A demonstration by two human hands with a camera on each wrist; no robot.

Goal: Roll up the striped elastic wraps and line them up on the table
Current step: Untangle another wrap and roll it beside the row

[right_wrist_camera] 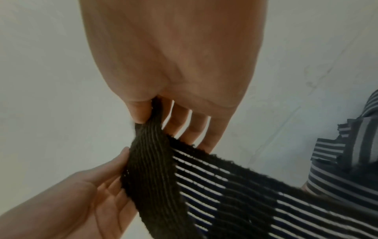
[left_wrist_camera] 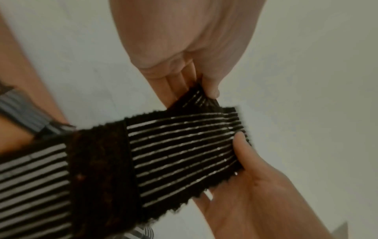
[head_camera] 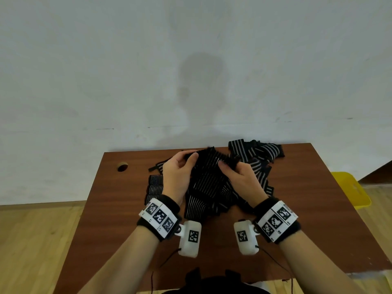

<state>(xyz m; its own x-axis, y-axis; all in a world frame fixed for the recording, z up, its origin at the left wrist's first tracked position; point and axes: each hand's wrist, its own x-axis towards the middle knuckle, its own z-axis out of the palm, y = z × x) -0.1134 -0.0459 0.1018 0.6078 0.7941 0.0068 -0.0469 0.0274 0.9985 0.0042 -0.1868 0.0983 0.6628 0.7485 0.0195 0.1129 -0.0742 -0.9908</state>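
Observation:
A black elastic wrap with thin white stripes [head_camera: 209, 168] is held up above the table between both hands, its length hanging down onto the heap in front of me. My left hand [head_camera: 189, 158] pinches the top left corner of its end [left_wrist_camera: 196, 95]. My right hand [head_camera: 227, 166] pinches the opposite corner [right_wrist_camera: 151, 116], thumb against fingers. The end of the wrap is stretched flat between them [left_wrist_camera: 184, 145]. Three rolled wraps [head_camera: 153, 187] lie in a row at the left, partly hidden by my left wrist. Loose unrolled wraps [head_camera: 261, 153] are piled at the back right.
The brown wooden table [head_camera: 118, 209] stands against a pale wall and has a round hole [head_camera: 122, 167] at its back left. A loose strap end [head_camera: 156, 166] lies behind the rolls. A yellow seat [head_camera: 350, 187] stands to the right of the table.

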